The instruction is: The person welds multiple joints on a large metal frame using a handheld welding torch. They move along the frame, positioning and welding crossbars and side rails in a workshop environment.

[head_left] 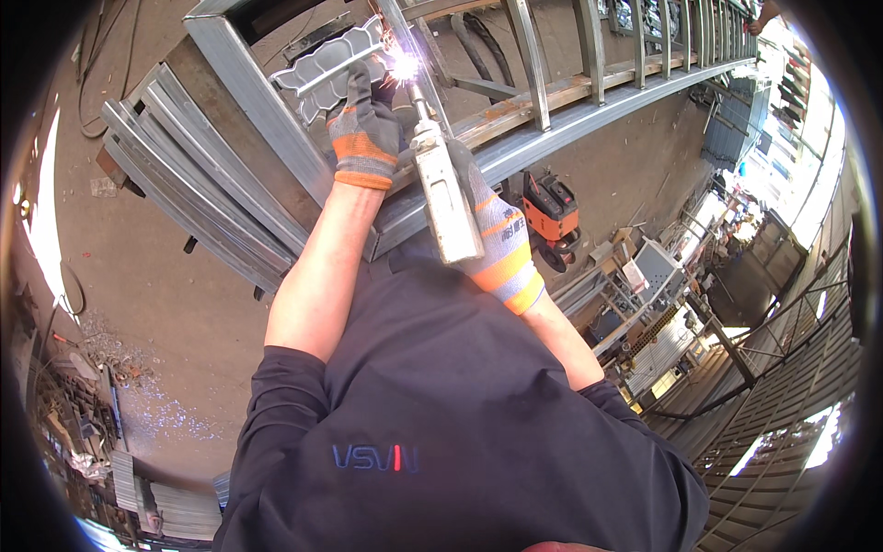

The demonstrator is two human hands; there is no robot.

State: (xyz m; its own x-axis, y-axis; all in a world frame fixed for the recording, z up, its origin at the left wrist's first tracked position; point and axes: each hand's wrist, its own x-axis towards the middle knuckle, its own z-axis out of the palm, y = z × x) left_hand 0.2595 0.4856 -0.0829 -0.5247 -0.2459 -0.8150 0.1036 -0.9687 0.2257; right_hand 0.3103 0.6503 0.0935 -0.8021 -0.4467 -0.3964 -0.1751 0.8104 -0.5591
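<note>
A bright arc with sparks flares at the nozzle tip of a white welding gun (446,202). My right hand (497,230), in a grey and orange glove, is wrapped round the gun from its right side; most of those fingers are hidden behind it. My left hand (366,138), gloved alike, pinches the edge of a grey leaf-shaped metal ornament (322,66) just left of the arc. The ornament lies against an upright bar inside a metal frame (262,110). Glare hides the exact spot where the ornament meets the bar.
A barred metal railing (598,87) runs off to the upper right. Curved metal strips (198,170) lean at the left of the frame. An orange and black wheeled machine (550,210) stands on the floor at right. Another person's hand (763,17) touches the railing's far end.
</note>
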